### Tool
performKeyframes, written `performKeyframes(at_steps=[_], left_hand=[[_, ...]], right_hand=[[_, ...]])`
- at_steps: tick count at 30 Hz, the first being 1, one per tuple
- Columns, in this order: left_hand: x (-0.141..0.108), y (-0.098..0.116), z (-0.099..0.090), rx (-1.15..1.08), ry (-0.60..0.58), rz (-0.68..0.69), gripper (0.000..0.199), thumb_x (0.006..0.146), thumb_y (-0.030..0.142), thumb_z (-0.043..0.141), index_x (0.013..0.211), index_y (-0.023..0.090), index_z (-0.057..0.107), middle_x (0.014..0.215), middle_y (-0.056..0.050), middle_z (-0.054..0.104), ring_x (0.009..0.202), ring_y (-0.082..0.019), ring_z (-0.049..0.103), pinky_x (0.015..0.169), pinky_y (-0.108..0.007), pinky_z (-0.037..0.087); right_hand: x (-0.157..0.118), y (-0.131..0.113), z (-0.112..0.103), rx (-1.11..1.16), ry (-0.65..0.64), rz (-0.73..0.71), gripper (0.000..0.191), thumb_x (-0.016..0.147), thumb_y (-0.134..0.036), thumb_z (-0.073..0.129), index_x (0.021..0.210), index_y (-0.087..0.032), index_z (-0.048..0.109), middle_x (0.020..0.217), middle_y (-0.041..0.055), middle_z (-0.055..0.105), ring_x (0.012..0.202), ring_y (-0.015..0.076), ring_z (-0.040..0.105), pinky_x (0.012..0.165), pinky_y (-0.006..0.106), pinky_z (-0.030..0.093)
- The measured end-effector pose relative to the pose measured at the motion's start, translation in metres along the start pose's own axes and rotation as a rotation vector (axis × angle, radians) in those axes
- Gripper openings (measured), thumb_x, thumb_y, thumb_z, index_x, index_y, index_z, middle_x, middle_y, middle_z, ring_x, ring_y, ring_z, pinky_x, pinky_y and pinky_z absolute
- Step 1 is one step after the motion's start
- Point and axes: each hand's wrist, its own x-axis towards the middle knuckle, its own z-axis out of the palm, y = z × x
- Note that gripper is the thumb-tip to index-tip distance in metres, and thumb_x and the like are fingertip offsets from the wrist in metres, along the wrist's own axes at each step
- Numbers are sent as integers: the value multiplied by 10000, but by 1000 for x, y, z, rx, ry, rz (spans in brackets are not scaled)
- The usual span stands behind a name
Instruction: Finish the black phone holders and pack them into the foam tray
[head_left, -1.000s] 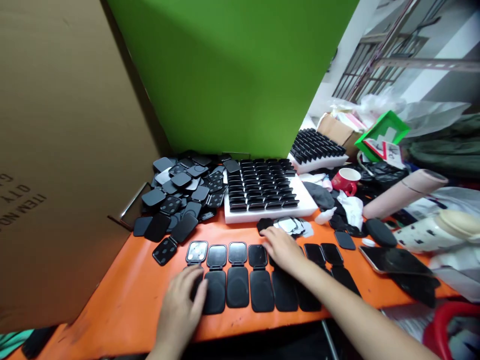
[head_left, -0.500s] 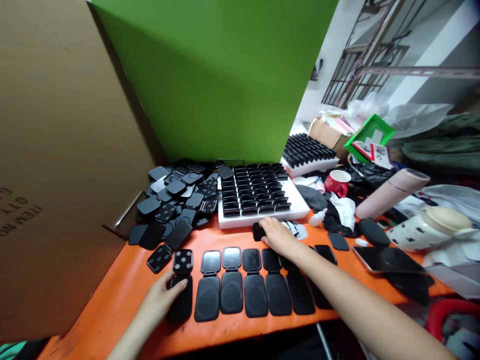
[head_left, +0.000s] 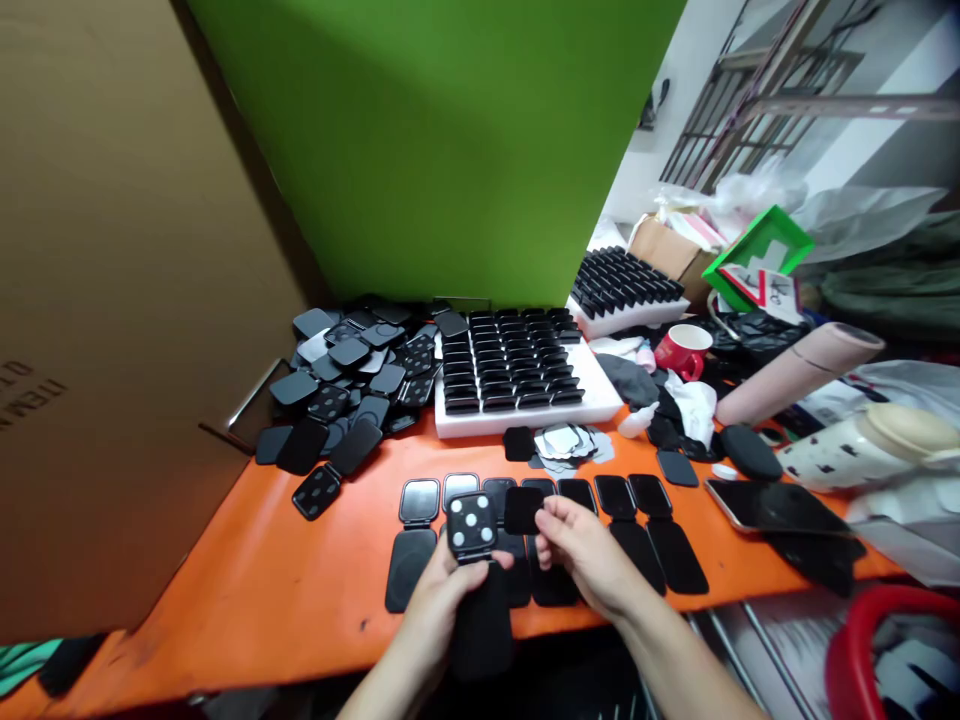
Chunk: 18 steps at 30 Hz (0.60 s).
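My left hand (head_left: 450, 590) is closed round a hinged black case (head_left: 480, 620), its upper flap showing several pale dots. Just right of that flap, my right hand (head_left: 577, 545) pinches a thin black square sheet (head_left: 523, 510) by its edge. Behind and under both hands lies a row of opened black hinged cases (head_left: 411, 568) on the orange table (head_left: 247, 590). Beyond the row are a stack of black square sheets (head_left: 518, 443) and a loose pile of pale sheets (head_left: 564, 442).
A white foam tray (head_left: 600, 385) holds rows of upright black pieces. Left of it is a heap of black cases (head_left: 349, 352), beside a cardboard box (head_left: 135, 330). At the right are a red mug (head_left: 684, 352), a pink bottle (head_left: 799, 372) and a phone (head_left: 739, 505).
My left hand has lifted the dotted case from the table's left and brought it to the middle. My right hand has drawn back from the sheet stack with a black sheet.
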Motion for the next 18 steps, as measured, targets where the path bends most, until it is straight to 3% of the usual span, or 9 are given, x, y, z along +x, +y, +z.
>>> performKeyframes(at_steps=[2, 6, 18], left_hand=[[2, -8, 6, -45, -58, -17, 346, 664, 182, 659, 990, 170, 545, 835, -53, 687, 781, -211, 636, 761, -324, 467], [5, -19, 10, -75, -72, -46, 463, 642, 179, 693, 1062, 196, 499, 930, -62, 651, 796, -238, 639, 714, -356, 492], [0, -23, 11, 76, -28, 57, 441, 684, 157, 632, 1099, 196, 488, 974, -30, 631, 901, -201, 584, 769, -292, 447]], right_hand=[[-8, 4, 13, 99, -12, 1, 271, 802, -422, 545, 738, -174, 455, 607, -27, 516, 529, 90, 479, 540, 224, 388], [-11, 5, 25, 77, -29, 6, 290, 771, -425, 580, 704, -173, 452, 587, -37, 501, 481, 85, 477, 468, 211, 381], [-8, 22, 30, -121, 45, -48, 244, 816, -387, 507, 694, -189, 431, 541, -61, 433, 423, 73, 431, 408, 198, 345]])
